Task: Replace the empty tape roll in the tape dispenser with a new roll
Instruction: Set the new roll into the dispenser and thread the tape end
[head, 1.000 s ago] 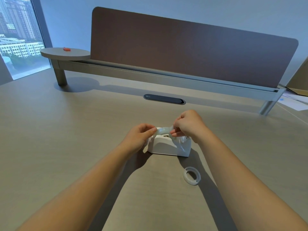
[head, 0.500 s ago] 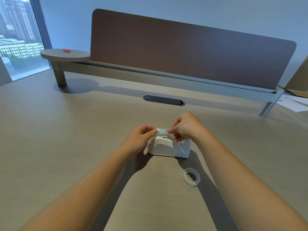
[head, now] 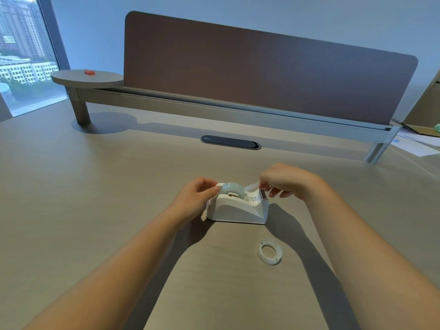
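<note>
Already the new roll (head: 232, 188) sits in the white dispenser (head: 238, 209) mid-bench, the left hand (head: 195, 196) steadying its rim from nine o'clock while the right hand (head: 283, 183) pinches the loose tape end (head: 252, 186) toward three o'clock. Tape that thin looks light, limp and sticky, best gripped at its very tip. The empty core (head: 269, 252) lies at five o'clock.

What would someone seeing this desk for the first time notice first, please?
The white tape dispenser at centre, new roll seated, left hand steadying it while the right hand pulls a tape strip out. Nearer lies the empty core; behind stands a brown divider panel.
</note>
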